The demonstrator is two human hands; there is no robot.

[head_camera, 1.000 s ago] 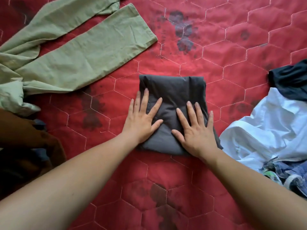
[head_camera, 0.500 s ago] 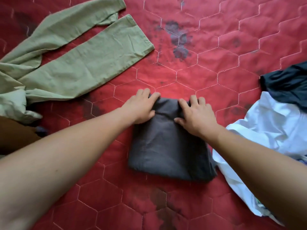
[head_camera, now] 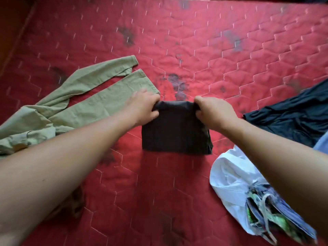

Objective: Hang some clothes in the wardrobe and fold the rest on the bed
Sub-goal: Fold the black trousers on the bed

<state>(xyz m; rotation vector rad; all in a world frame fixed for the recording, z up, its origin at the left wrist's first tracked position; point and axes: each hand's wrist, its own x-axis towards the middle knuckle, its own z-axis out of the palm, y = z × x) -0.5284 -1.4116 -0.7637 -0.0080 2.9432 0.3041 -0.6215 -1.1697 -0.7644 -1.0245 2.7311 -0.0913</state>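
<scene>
Both my left hand [head_camera: 144, 107] and right hand [head_camera: 215, 113] grip the folded dark garment [head_camera: 175, 134] by its far corners, fingers curled round, mid-bed [head_camera: 195, 41].

On the bed [head_camera: 221, 50], trousers [head_camera: 85, 103] lie left of the folded garment [head_camera: 175, 134], a shirt heap [head_camera: 229, 180] right.

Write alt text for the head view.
The left hand and right hand grip the far corners of a folded dark garment on a red quilted bed. Green trousers lie left of it, a white garment and navy garment right.
</scene>
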